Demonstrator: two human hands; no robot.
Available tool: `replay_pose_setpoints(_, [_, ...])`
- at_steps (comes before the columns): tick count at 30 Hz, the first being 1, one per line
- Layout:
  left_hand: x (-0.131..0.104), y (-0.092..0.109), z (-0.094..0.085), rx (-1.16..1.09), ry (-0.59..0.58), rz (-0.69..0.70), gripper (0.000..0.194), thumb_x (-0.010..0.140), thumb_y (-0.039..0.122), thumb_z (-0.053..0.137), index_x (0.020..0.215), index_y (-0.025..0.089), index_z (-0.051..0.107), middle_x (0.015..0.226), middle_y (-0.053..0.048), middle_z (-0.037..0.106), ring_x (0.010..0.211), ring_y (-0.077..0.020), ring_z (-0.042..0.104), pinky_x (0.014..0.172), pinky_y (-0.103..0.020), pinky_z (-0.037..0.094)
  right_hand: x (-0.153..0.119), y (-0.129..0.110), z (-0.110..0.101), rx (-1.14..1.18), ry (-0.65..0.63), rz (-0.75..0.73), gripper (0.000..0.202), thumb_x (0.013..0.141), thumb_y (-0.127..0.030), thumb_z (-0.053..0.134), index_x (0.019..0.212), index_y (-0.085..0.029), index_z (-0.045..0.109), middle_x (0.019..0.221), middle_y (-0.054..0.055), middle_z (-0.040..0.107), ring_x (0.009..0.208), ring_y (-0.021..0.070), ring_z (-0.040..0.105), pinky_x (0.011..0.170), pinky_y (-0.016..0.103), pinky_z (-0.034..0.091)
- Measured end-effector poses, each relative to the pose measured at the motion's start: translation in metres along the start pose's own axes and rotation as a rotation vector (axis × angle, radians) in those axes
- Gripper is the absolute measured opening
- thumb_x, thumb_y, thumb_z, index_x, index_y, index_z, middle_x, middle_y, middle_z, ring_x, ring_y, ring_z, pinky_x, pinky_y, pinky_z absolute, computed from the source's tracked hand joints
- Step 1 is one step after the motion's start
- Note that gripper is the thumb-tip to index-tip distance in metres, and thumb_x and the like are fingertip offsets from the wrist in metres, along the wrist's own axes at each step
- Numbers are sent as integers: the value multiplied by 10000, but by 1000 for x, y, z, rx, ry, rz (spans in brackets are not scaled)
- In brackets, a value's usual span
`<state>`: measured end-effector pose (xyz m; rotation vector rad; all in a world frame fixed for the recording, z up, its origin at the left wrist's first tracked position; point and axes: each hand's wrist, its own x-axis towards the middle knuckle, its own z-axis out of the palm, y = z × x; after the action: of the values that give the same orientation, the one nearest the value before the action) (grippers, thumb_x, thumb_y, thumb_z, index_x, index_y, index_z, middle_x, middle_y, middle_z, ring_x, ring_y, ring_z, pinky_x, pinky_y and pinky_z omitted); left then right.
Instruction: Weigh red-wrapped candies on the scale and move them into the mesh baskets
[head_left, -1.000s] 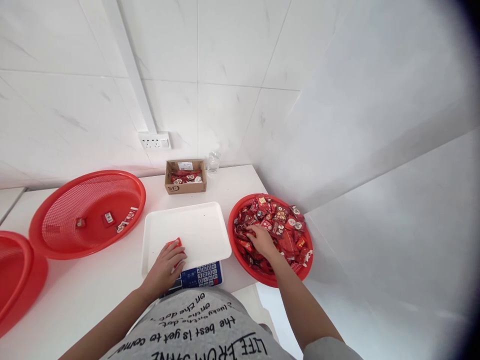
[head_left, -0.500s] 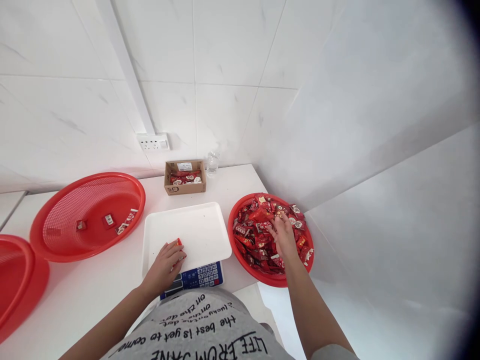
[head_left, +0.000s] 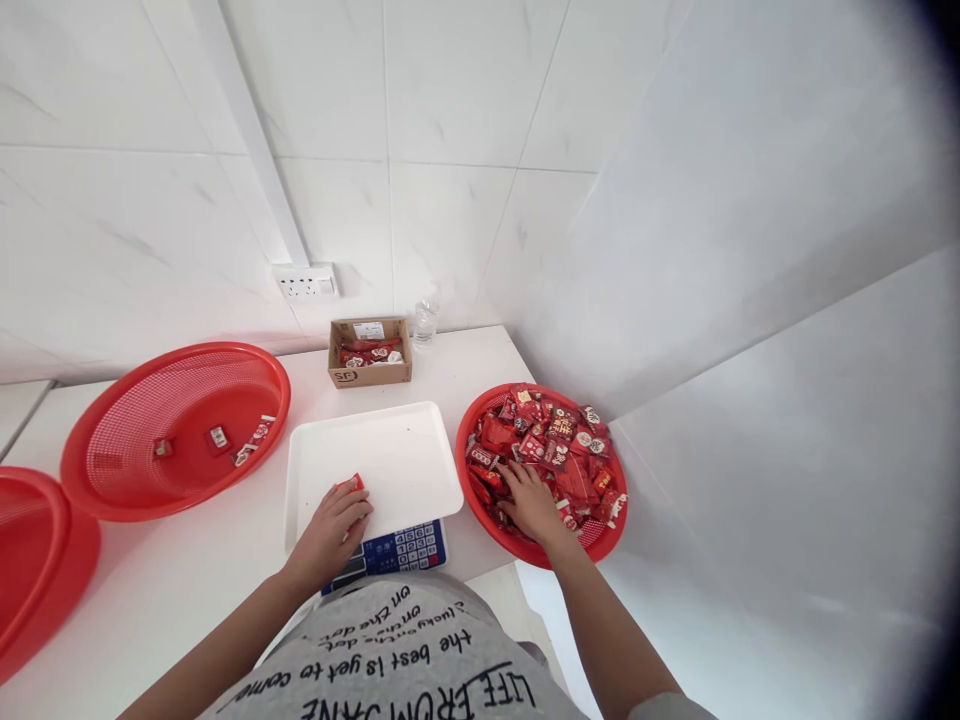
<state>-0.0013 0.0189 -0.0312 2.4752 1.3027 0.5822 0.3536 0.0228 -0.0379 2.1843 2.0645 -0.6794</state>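
My left hand (head_left: 341, 517) rests at the near edge of the white tray (head_left: 409, 450), fingers curled over a small red packet (head_left: 355, 483) whose edge peeks out past them. To the right, a round red basket (head_left: 466, 400) is full of red snack packets (head_left: 562, 425) with white and gold print. My right hand (head_left: 529, 500) reaches into its left part, fingers apart and touching the packets; nothing is visibly gripped. Beneath the tray's front edge shows the blue keypad of a weighing scale (head_left: 409, 547).
Behind the tray stands a small cardboard box (head_left: 373, 375) holding red packets, beside a clear plastic cup (head_left: 424, 322). A large red basket (head_left: 120, 440) on the left contains a few packets. Another red basket (head_left: 75, 560) is at the left edge. Tiled walls close off the back and right.
My right hand has moved left and nearer to me within the basket, and packets there have shifted. My left hand stays over the red packet on the tray.
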Motion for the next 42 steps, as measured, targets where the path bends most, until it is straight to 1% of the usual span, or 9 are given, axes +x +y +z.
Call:
replay_pose_setpoints(5, [-2,0,2,-16,24,17,184,847,219,455,915,208,626,1069,-64,648,1148,-239,504,978,-469,399,5,5,8,-6,122,-70,481,782,-167,460,1261,-196,486,1302,86,491,1235,272,340,1001,394,273])
replay_pose_setpoints(9, [-4,0,1,-9,27,23,189,852,222,451,929,208,623,1076,-65,645,1137,-239,512,962,-470,421,5,11,6,231,226,11,371,785,-166,407,1123,-164,562,1122,92,597,1062,220,507,927,332,366])
replay_pose_setpoints(17, [-3,5,-8,-42,57,-2,197,858,241,447,925,205,628,1058,-67,654,1112,-225,529,950,-421,451,2,19,2,704,431,186,358,751,-371,462,1057,-199,530,1052,76,618,945,221,577,844,379,431])
replay_pose_setpoints(21, [-2,7,-8,-64,55,-17,193,850,246,459,927,210,632,1052,-65,658,1078,-218,555,917,-400,480,-1,13,-4,766,585,234,404,758,-406,458,1095,-185,487,1033,92,608,924,215,577,817,369,440])
replay_pose_setpoints(27, [-2,8,-9,-70,52,-22,193,853,242,453,922,212,631,1040,-64,662,1060,-205,570,916,-382,483,-8,-4,-14,566,351,22,270,775,-251,382,940,-211,592,1001,51,629,936,200,570,837,343,423])
replay_pose_setpoints(30, [-2,8,-10,-68,52,-30,197,855,250,452,925,211,632,1047,-63,661,1065,-205,569,920,-379,483,-10,-10,-14,419,149,13,291,730,-135,380,832,-214,640,903,39,649,839,182,591,777,303,430])
replay_pose_setpoints(32, [-3,9,-10,-75,55,-37,203,856,256,449,932,214,633,1050,-61,661,1067,-203,569,923,-375,482,-9,-13,-10,314,29,20,318,712,-100,401,856,-209,663,915,56,659,840,190,599,771,298,425])
replay_pose_setpoints(37, [-4,10,-9,-78,45,-55,204,853,258,452,925,219,639,1053,-60,662,1059,-207,576,919,-377,488,1,-22,6,116,51,45,466,771,-180,453,1234,-186,510,1286,122,499,1075,259,531,851,344,402])
replay_pose_setpoints(42, [-1,11,-11,-95,34,-54,205,851,259,451,915,224,643,1051,-60,660,1043,-206,583,918,-384,489,13,-18,13,153,29,80,347,792,-211,472,1118,-213,591,1110,99,628,1028,239,570,843,330,409])
